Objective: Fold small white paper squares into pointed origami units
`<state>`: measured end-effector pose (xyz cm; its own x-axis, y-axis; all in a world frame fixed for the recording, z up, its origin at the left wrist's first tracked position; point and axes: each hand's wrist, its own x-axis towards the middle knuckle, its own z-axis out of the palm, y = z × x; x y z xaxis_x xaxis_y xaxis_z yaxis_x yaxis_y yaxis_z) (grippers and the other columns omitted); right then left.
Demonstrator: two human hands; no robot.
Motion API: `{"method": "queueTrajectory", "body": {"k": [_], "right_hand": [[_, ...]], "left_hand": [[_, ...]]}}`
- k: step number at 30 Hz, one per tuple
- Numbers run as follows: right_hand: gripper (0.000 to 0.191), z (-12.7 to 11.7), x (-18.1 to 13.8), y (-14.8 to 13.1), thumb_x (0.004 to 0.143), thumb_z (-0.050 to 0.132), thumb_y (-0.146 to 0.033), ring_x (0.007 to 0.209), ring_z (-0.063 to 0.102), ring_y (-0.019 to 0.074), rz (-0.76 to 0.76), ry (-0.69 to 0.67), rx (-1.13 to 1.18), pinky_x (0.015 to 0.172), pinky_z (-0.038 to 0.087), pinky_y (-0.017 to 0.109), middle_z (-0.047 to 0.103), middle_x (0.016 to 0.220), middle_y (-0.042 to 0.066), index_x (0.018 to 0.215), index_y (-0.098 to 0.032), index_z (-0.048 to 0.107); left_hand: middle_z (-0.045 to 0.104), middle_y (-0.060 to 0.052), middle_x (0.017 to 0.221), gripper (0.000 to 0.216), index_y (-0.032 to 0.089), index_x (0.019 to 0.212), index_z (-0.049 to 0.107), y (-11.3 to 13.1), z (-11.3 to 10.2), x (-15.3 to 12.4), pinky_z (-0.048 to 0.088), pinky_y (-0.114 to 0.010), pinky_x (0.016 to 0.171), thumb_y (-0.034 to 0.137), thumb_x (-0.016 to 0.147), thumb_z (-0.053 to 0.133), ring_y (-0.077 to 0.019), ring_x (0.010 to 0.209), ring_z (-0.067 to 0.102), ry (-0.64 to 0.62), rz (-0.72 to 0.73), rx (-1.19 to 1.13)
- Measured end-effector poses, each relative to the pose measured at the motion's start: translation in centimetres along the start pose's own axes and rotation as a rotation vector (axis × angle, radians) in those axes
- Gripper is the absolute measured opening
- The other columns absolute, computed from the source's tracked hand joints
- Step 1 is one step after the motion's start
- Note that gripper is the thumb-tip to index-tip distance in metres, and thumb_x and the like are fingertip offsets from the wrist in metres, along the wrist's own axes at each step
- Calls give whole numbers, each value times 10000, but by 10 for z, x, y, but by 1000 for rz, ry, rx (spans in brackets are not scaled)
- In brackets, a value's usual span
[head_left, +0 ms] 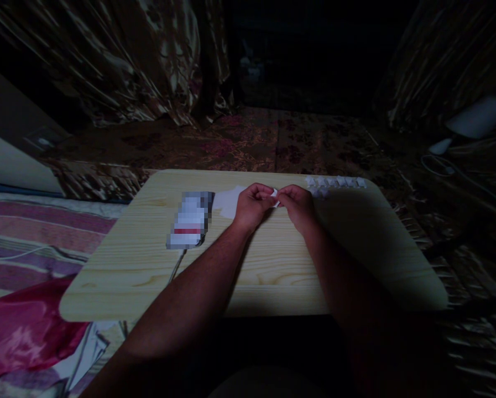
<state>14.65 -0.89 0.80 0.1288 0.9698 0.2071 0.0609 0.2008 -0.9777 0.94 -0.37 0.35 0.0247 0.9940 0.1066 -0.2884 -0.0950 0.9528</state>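
Over the far middle of a light wooden table (281, 271), a small piece of folded white paper (275, 194) is pinched between my two hands. My left hand (254, 205) holds its left side with closed fingers. From the right, my right hand (297, 204) grips it between thumb and fingers. White paper (228, 202) lies flat on the table just left of my left hand, partly behind it. Beyond my right hand is a row of several small white folded pieces (336, 181), with a few more (320, 193) in front, in shadow.
A phone (188, 218) with a blurred screen lies on the table's left, its cable (177, 265) running toward me. Striped bedding (98, 232) and shiny pink cloth (27, 326) are left of the table. Patterned curtains (160, 55) hang behind; a white lamp (478, 117) stands right.
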Motion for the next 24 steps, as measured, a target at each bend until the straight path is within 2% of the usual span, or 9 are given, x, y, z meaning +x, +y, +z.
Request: {"method": "queueTrajectory", "body": {"k": [14,24], "right_hand": [[140,0,-1,-5,708,687,-319,576,594,130,35,-28,-2,572,444,247,658,606,-24,743,-183,690],[128,1,6,5,689,666,-308,588,582,133,70,-55,16,592,447,255,646,604,-22,713,-182,671]], "left_hand": [[694,12,686,285,165,801,680,1,-2,-1,435,-220,570,205,572,845,-90,568,580,-20,1,-13],[684,16,657,297,155,798,684,-2,-5,5,422,-217,548,205,563,857,-86,543,566,-35,-40,-13]]}}
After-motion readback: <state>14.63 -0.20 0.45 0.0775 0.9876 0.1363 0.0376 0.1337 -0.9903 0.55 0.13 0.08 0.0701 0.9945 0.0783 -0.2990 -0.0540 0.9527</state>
